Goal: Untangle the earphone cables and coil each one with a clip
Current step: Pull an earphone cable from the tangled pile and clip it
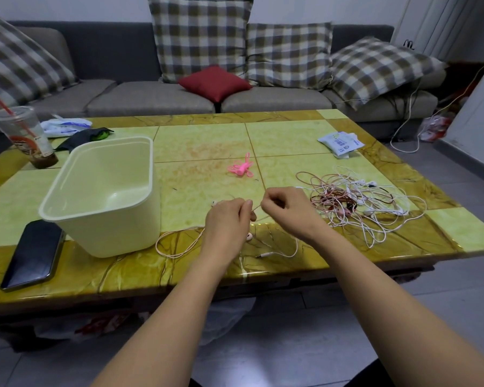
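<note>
near the table's (pixel 291 127) front edge, the left hand (pixel 227 219) and right hand (pixel 284 203) are pinching one pale earphone cable (pixel 176 244) taut, fingers curled, keeping it clear of the tangle (pixel 355 202) at right.

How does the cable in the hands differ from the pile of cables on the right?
The held cable is one strand, trailing in a loose loop; the pile is many white, pink and dark red cables tangled together. The left hand and right hand pinch the held cable; the pile lies untouched. Both are thin earphone cables on the table.
</note>
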`<action>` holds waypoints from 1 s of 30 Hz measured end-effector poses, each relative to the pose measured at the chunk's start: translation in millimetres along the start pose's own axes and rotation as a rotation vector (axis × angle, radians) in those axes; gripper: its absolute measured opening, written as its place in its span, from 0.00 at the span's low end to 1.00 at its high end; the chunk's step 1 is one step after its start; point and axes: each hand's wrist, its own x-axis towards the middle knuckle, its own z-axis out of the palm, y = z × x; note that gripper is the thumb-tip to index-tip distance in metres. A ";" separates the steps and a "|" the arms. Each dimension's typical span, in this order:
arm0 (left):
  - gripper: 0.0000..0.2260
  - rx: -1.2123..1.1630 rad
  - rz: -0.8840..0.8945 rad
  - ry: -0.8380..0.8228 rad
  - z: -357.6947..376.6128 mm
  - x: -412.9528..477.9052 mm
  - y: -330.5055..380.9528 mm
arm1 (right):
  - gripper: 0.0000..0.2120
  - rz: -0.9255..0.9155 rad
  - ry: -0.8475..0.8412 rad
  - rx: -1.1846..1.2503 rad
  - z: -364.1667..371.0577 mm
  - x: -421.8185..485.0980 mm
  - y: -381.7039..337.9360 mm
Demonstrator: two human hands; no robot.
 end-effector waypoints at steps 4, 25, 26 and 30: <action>0.19 -0.867 -0.329 -0.223 -10.0 1.2 13.1 | 0.12 0.039 0.104 0.225 -2.5 5.3 9.8; 0.17 -1.561 -0.406 -0.119 -14.0 11.6 19.9 | 0.14 0.056 0.073 0.248 14.9 7.9 12.0; 0.16 -1.569 -0.381 0.009 -13.8 13.2 17.9 | 0.14 0.072 -0.011 0.213 16.2 6.8 11.9; 0.13 -0.892 -0.303 0.239 -6.0 8.3 4.4 | 0.11 0.181 -0.412 0.160 19.2 -0.4 6.5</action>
